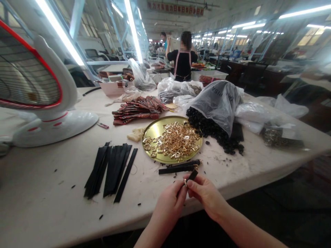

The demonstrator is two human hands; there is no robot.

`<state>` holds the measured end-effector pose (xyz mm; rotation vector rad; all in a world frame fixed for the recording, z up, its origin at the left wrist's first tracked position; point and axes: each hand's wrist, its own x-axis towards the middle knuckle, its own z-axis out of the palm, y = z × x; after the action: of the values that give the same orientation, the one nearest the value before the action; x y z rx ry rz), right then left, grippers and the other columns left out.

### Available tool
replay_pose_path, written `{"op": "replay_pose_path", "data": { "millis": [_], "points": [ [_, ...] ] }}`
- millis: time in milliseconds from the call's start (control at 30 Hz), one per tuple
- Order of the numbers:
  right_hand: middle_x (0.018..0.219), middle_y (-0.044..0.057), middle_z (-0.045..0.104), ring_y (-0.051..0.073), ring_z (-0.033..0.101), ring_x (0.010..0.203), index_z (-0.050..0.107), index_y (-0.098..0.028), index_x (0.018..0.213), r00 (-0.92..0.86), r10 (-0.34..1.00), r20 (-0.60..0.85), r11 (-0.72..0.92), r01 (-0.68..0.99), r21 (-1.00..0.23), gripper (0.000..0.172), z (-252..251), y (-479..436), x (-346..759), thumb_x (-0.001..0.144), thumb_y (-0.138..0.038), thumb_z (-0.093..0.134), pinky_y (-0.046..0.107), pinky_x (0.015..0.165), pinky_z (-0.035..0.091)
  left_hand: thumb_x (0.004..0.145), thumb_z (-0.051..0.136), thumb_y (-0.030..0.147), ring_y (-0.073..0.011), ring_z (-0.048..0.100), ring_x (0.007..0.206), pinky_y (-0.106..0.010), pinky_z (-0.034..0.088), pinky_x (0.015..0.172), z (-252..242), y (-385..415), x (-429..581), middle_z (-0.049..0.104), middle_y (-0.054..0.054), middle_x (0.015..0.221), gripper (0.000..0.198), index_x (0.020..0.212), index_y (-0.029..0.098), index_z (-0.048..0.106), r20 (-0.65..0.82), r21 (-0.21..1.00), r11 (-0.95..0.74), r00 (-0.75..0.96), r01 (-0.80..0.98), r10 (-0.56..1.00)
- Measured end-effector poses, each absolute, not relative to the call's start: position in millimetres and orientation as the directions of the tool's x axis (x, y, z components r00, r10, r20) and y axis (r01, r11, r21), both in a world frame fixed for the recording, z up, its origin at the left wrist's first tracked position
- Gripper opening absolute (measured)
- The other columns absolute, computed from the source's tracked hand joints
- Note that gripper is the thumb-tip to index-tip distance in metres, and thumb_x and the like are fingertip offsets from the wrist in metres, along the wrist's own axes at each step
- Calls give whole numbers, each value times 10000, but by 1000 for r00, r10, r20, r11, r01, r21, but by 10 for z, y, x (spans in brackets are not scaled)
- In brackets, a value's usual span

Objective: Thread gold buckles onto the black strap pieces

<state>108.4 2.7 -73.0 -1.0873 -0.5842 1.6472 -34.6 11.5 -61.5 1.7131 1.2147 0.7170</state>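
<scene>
Both my hands meet at the table's near edge. My left hand [170, 201] and my right hand [204, 191] pinch the same short black strap [191, 175], fingers closed on it; a bit of metal shows at the pinch. Just beyond them lie two finished black straps [178, 168] with a gold buckle end. Behind those sits a round gold tray [155, 129] heaped with several gold buckles [176, 141]. A fan of loose black straps [111, 170] lies to the left.
A white and red desk fan [43, 89] stands at the left. A clear bag spills small black pieces [214, 132] right of the tray. Reddish-brown straps [137, 110] and more plastic bags lie behind. A person in a black top [183, 62] works farther back.
</scene>
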Motion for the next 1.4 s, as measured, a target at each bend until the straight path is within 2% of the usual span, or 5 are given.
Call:
{"op": "replay_pose_path", "data": {
  "millis": [433,733,1033,1167,1400],
  "points": [
    [678,-18,542,134,480,677,587,-171,743,49,993,-103,-98,-107,-989,197,-656,-208,1117,742,-365,616,244,628,368,773,502,416,-24,294,355,-144,196,345,-634,-58,-264,442,88,515,238,803,186,451,-388,908,416,452,39,803],
    [521,-55,442,78,347,495,559,-153,628,-108,918,-381,-394,-333,-857,257,-722,-153,1183,690,-383,655,216,498,279,743,559,409,-23,289,346,-137,168,342,-668,-46,-265,439,94,471,259,733,199,408,-466,843,538,466,-26,753],
    [694,7,542,142,464,649,586,-170,739,-79,992,-99,-83,181,-980,181,-651,-67,1263,787,-339,545,253,582,347,726,539,417,-22,307,290,-140,175,309,-645,-55,-161,464,94,446,254,710,199,409,-451,879,476,367,26,813],
    [742,46,534,189,474,725,599,-188,730,-91,951,296,277,679,-680,148,-691,-67,1247,817,-248,496,316,666,347,711,525,469,-30,309,271,-149,175,294,-694,-35,-104,455,96,421,297,680,202,399,-470,875,484,299,31,830],
    [762,32,528,164,501,715,560,-194,774,-23,953,302,257,587,-767,55,-791,10,1247,803,-230,532,279,639,400,629,618,508,-55,411,342,-166,290,356,-781,115,-146,527,65,470,365,648,186,448,-415,901,433,292,1,862]
  ]
}}
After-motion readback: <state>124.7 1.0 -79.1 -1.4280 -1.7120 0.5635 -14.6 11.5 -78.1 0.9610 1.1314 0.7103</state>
